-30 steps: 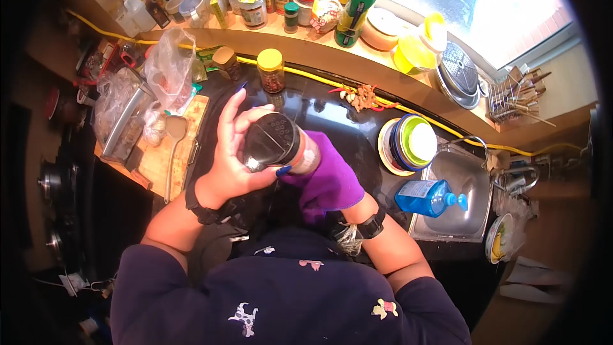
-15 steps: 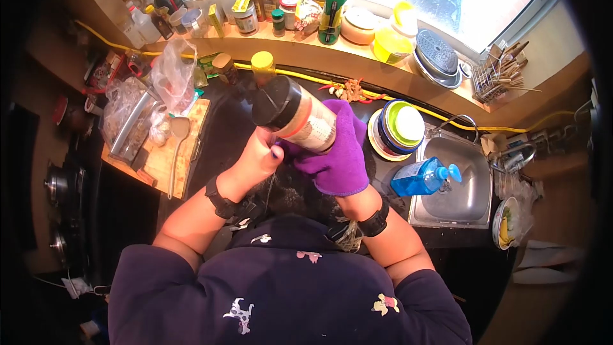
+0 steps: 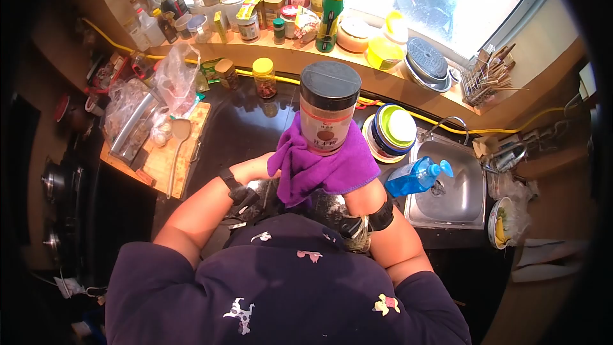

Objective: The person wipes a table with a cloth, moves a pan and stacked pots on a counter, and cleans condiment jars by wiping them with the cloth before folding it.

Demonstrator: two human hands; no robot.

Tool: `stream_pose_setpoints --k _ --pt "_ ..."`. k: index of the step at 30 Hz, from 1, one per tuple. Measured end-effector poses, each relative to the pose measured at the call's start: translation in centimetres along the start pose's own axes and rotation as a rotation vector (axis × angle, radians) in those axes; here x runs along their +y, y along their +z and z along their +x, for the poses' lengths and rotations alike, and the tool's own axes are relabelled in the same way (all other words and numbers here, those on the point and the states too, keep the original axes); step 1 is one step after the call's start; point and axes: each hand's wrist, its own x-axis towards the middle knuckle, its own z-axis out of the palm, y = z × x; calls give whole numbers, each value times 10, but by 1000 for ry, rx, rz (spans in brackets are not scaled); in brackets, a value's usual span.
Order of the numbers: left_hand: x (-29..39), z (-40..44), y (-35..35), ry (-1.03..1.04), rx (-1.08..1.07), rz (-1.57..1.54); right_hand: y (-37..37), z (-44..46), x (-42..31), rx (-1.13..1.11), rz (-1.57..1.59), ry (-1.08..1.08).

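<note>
A clear plastic jar [image 3: 325,124] with a wide black lid and a printed label stands nearly upright in front of me. It holds brownish contents. A purple cloth [image 3: 322,169] is wrapped round its lower part and drapes over my hands. My right hand [image 3: 361,197] is almost wholly covered by the cloth and grips the jar through it. On the other side, my left hand [image 3: 260,167] reaches into the cloth's edge. Its fingers are hidden in the folds, closed on the cloth against the jar's base.
To the left lies a cutting board [image 3: 195,131] with a spatula [image 3: 179,147] and bags. A yellow-lidded jar [image 3: 264,80] stands behind. At right are stacked dishes [image 3: 399,124], a blue soap bottle [image 3: 412,177] and a sink [image 3: 456,211]. Jars line the windowsill [image 3: 294,51].
The jar has turned from tilted leftward to nearly upright, its label now facing me, and has shifted right. My left hand has gone from the jar's side into the cloth.
</note>
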Motion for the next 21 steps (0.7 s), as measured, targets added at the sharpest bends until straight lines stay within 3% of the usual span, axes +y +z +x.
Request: stream_pose_setpoints --k 3,9,12,15,16,19,20,21 --pt "7 -8 -1 -32 -129 11 -1 4 8 -22 -45 -8" --pt "30 -29 -11 -68 -255 64 1 4 14 75 -545 -182" --pt "44 -41 -20 -84 -251 111 2 4 20 57 -71 -72" --pt "51 -57 -31 -104 -199 197 -2 9 26 43 -86 -46" --pt "52 -61 -35 -69 -206 283 -2 10 25 51 -207 -83" --pt "92 -67 -25 -32 125 483 -3 12 24 45 -622 -213" --pt "89 -73 -35 -129 119 411 -6 14 26 21 -798 -270" --pt "90 -74 -34 -76 207 432 -7 15 27 -3 -972 -326"
